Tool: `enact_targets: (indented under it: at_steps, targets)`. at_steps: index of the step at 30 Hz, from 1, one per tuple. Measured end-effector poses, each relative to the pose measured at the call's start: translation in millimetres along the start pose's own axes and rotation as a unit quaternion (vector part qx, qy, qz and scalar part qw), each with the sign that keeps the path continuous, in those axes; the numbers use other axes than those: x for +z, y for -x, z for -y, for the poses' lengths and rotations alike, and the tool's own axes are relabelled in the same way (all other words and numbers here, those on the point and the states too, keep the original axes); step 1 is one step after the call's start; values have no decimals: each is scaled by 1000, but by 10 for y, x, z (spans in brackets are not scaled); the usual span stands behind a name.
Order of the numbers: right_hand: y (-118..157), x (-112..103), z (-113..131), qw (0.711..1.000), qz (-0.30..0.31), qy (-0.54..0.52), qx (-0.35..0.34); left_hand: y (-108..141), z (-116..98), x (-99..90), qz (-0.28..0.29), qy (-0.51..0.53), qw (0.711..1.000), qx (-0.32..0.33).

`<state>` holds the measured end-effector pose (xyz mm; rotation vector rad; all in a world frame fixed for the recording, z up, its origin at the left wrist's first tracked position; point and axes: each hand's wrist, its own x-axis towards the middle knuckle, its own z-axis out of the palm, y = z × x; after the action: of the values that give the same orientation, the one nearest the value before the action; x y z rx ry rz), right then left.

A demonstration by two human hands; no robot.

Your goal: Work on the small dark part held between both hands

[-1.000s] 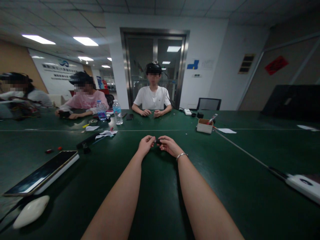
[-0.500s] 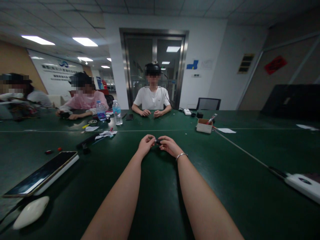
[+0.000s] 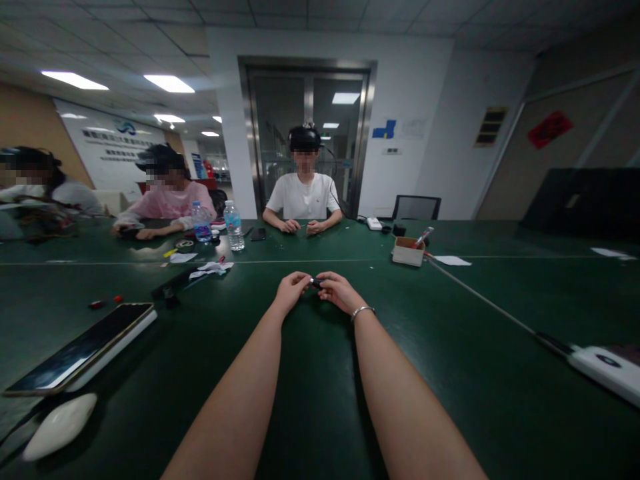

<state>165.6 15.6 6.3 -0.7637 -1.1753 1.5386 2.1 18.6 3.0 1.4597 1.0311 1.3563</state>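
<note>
Pinching a small piece (image 3: pixel 317 283) — black, with a pale, shiny end — are both hands (image 3: pixel 340 292).

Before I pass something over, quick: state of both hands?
Left hand: closed on one end of a small dark object.
Right hand: closed, holding its other end.

Small black object (image 3: pixel 317 283): plastic-looking, metal-bright at one end. Bracelet (image 3: pixel 362 311): polished metal. Table (image 3: pixel 320 400): smooth, glossy. Water bottle (image 3: pixel 234 230): clear plastic.
</note>
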Motion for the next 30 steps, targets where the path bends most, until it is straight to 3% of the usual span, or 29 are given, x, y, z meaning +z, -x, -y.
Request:
enact_targets:
  at_steps: [15, 21, 26, 30]
  targets:
    - [-12, 4, -9, 1000, -8, -6, 6, -15, -20, 0, 27, 39, 999, -16]
    - [-14, 9, -10, 1000, -7, 17, 10, -17, 10, -8, -10, 1, 1000, 4]
    - [-62, 52, -38, 987, 0, 158, -31, -38, 29, -35, -27, 16, 999, 20]
    - [-90, 109, -77, 923, -30, 367, -109, -49, 50, -28, -27, -25, 999, 38]
